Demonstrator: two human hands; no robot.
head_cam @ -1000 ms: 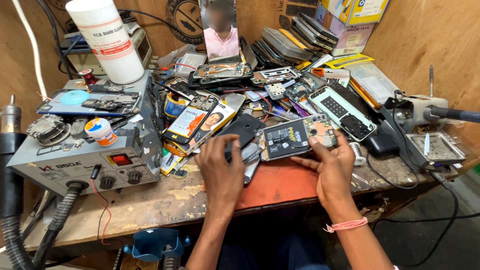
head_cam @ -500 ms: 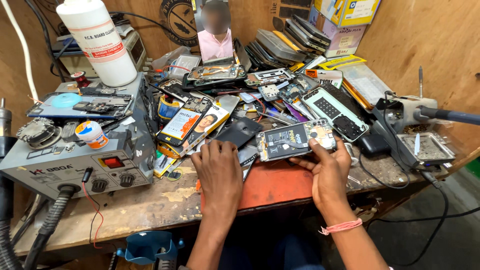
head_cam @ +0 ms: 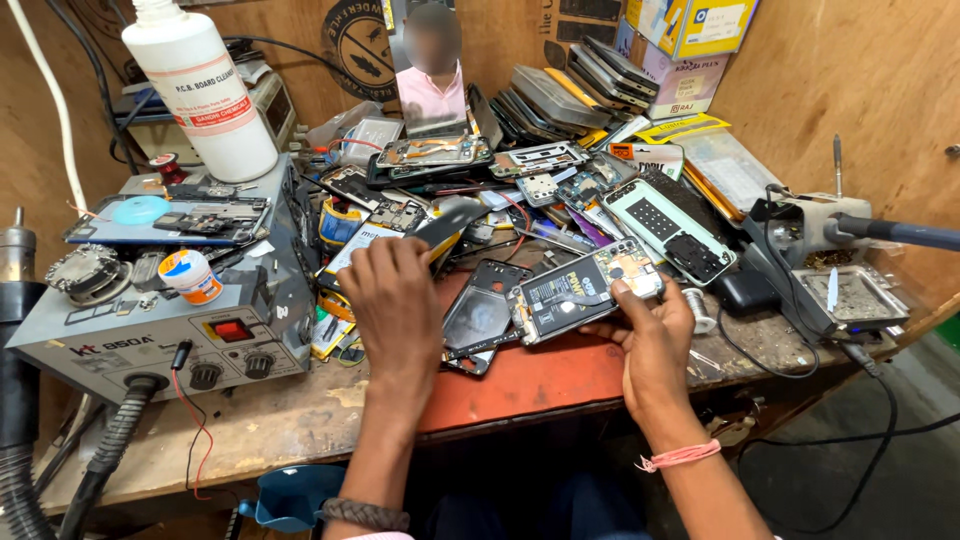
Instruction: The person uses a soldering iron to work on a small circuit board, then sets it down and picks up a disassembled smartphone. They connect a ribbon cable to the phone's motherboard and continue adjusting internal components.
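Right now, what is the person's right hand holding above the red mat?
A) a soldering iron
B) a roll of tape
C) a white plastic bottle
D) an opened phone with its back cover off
D: the right hand grips an opened phone with its insides showing, while the white bottle stands untouched at the back left of the bench.

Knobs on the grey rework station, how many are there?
2: both on the grey station's front panel, below the red switch. Left knob by the hose socket, right knob beside it. Others may be hidden.
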